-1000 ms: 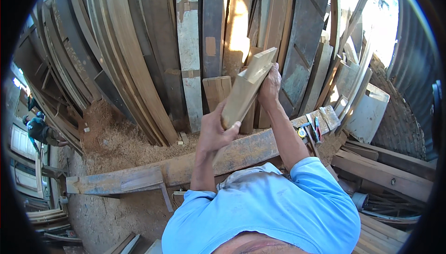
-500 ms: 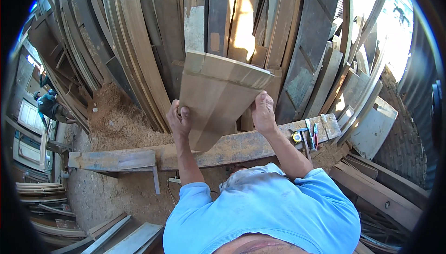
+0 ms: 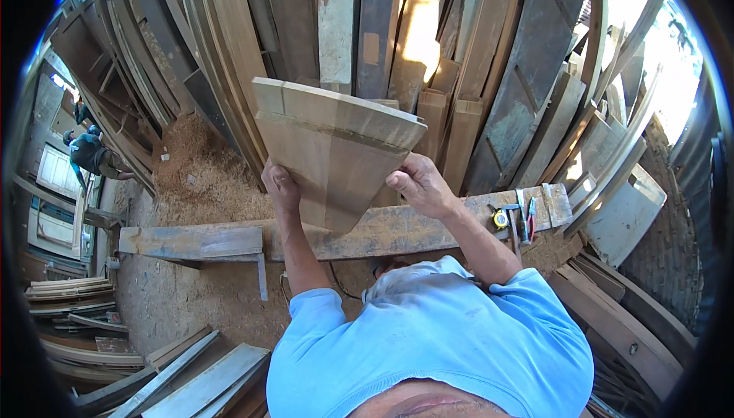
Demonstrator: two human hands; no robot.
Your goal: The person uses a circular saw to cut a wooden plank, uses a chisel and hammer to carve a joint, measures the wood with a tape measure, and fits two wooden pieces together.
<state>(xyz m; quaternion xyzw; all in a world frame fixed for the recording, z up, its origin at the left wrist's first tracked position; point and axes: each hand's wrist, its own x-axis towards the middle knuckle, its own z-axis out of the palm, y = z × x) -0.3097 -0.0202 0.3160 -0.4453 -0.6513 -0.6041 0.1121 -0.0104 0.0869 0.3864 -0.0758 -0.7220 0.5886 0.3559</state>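
Note:
Between my two hands I hold up a pale wooden panel (image 3: 329, 158), broad at its far end and tapering in view toward me. A lighter strip of wood crosses its far end beyond a dark joint line. My left hand (image 3: 282, 186) grips the panel's left edge. Its right edge is in my right hand (image 3: 423, 183), with the thumb on the face toward me. The fingers behind the panel are partly hidden. Beneath it lies a long, worn wooden beam (image 3: 382, 231), dusted with sawdust.
On the beam's right end lie a yellow tape measure (image 3: 500, 219), red-handled pliers (image 3: 531, 221) and a hammer-like tool (image 3: 521, 208). Tall boards (image 3: 290, 28) lean along the back. A sawdust heap (image 3: 202, 166) lies at left. Another person (image 3: 93, 152) bends at far left. Planks (image 3: 206, 387) lie lower left.
The panel has shifted left and tilted, its left side swinging toward the boards at the left. My hands move with it, and the right hand's grip has turned. The whole view has shifted slightly.

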